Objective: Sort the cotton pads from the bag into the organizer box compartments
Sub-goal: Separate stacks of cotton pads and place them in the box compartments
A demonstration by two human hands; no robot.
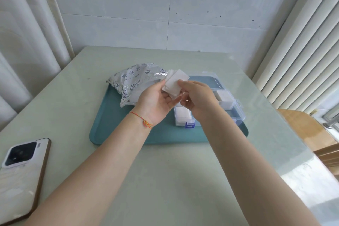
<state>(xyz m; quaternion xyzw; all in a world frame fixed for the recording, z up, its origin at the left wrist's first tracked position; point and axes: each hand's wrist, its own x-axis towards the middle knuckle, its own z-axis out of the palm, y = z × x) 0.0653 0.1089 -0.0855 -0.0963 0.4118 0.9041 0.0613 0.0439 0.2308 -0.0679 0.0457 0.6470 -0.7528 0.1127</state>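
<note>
A small stack of white rectangular cotton pads [174, 82] is held up above the tray between both hands. My left hand [156, 102] grips the stack from below and the left, thumb on its edge. My right hand [196, 97] pinches the top pad at its right side. Behind my left hand lies the crumpled silver bag [132, 80], its opening turned toward the pads. The clear organizer box [236, 110] sits under and behind my right hand, lid open; white pads fill a near compartment [182, 113] and a right one [224, 97].
Bag and box rest on a teal tray [128, 132] on a pale green table [165, 180]. A phone [20, 176] lies face down at the near left edge. Curtains hang at the left, blinds at the right, a wooden chair [308, 128] beside the table.
</note>
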